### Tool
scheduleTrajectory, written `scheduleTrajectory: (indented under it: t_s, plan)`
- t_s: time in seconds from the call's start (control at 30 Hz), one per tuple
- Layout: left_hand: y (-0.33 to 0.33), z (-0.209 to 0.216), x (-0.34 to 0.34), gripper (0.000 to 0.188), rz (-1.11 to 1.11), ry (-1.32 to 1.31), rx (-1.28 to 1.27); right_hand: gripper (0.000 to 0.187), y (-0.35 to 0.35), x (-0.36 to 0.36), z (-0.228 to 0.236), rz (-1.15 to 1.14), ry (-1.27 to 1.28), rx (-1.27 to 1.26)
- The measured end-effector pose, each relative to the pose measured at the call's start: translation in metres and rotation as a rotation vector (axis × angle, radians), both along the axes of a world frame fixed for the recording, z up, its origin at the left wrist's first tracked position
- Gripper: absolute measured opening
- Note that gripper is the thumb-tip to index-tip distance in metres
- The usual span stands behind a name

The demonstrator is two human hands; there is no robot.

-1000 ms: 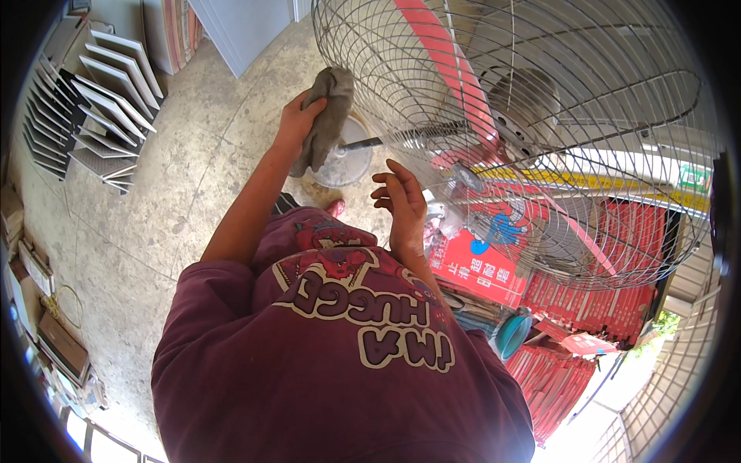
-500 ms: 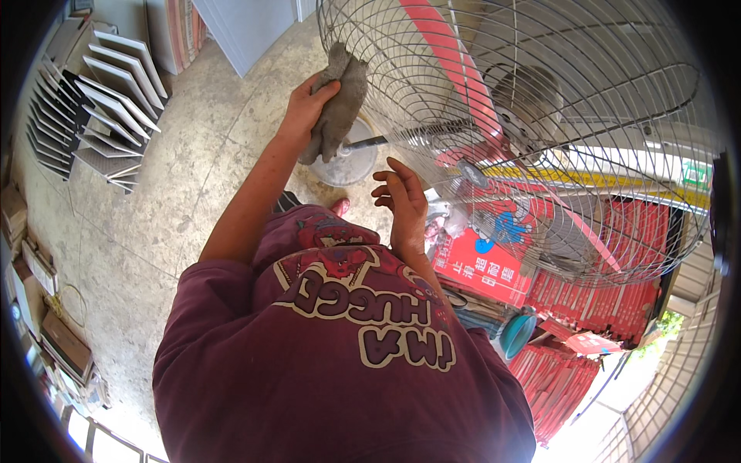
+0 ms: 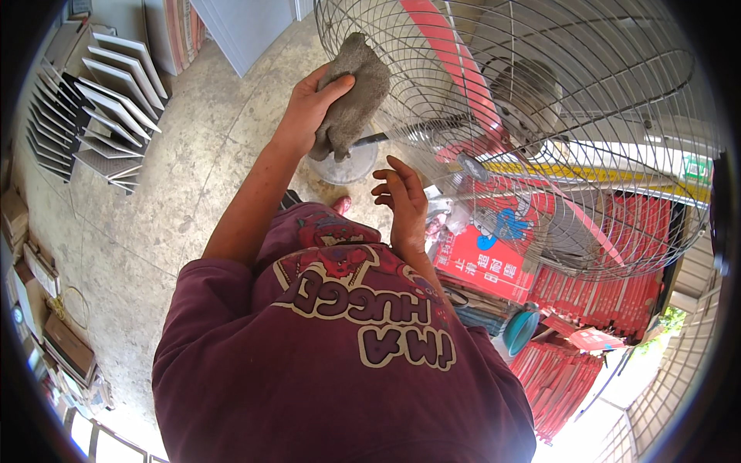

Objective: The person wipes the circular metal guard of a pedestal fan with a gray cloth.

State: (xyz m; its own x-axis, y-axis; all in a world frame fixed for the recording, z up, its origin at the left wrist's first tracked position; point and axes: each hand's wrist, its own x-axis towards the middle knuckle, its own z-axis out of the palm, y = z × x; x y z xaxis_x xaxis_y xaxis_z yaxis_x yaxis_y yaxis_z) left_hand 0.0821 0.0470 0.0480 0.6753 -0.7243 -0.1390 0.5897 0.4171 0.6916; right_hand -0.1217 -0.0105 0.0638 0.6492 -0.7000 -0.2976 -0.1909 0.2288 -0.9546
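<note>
My left hand (image 3: 309, 112) grips a grey, damp-looking cloth (image 3: 360, 83), thumb on the near side and fingers behind it. The folded cloth hangs at the left rim of a large fan (image 3: 471, 166) with a wire cage and red blades. Cloth and cage overlap in view; I cannot tell whether they touch. Close to the front of my purple shirt (image 3: 324, 347), my right hand (image 3: 405, 199) is raised, fingers loosely bent and apart, holding nothing. Below the cloth shows the fan's round pale base (image 3: 343, 166), partly covered by my left hand and the cloth.
Racks of tile sample boards (image 3: 116, 92) stand at the far left on the concrete floor (image 3: 193, 154). Stacks of red cartons (image 3: 602, 301) fill the right side, beside a teal bowl (image 3: 521, 333). Boxes (image 3: 65, 339) line the left edge. A pale panel (image 3: 251, 31) leans at the back.
My left hand has moved the cloth slightly right, and more of the cloth's broad face shows. My right hand has hardly moved.
</note>
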Motion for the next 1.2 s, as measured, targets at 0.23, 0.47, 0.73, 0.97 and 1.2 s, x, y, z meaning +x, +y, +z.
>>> scheduleTrajectory:
  t_s: [0.23,0.47,0.73,0.97,1.2]
  plan:
    - [-0.020,-0.032,-0.012,0.032,-0.002,0.043,0.053,0.034,0.000,-0.005,-0.002,-0.009,-0.002,-0.002]
    - [-0.013,-0.046,-0.019,0.035,-0.091,0.042,0.156,0.034,0.000,-0.008,0.000,-0.012,0.008,-0.008]
    - [-0.016,-0.004,-0.030,0.036,-0.122,0.032,-0.085,0.034,0.001,-0.008,0.001,-0.008,0.006,0.010]
    - [-0.023,-0.032,-0.042,0.034,-0.125,0.097,0.099,0.034,-0.001,-0.005,0.004,-0.021,0.008,-0.004]
    - [-0.021,-0.044,-0.026,0.037,-0.044,0.124,0.108,0.033,-0.003,-0.005,0.003,-0.015,0.012,0.003]
